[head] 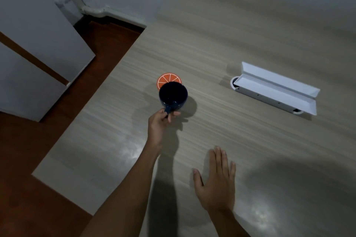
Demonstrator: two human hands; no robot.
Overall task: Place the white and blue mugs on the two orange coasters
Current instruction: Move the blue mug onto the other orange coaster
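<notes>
Your left hand (159, 124) holds the blue mug (173, 96) by its handle, its grip closed there, the mug overlapping the orange coaster (168, 80). Your right hand (216, 181) lies flat and spread on the table (231, 34).

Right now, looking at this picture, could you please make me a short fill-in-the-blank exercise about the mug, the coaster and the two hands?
1. The left hand holds the blue mug by its ____.
2. The right hand lies ____ and holds nothing.
3. The coaster showing behind the mug is coloured ____.
4. The white box on the table has its lid ____.

Missing words: handle; open; orange; open
</notes>
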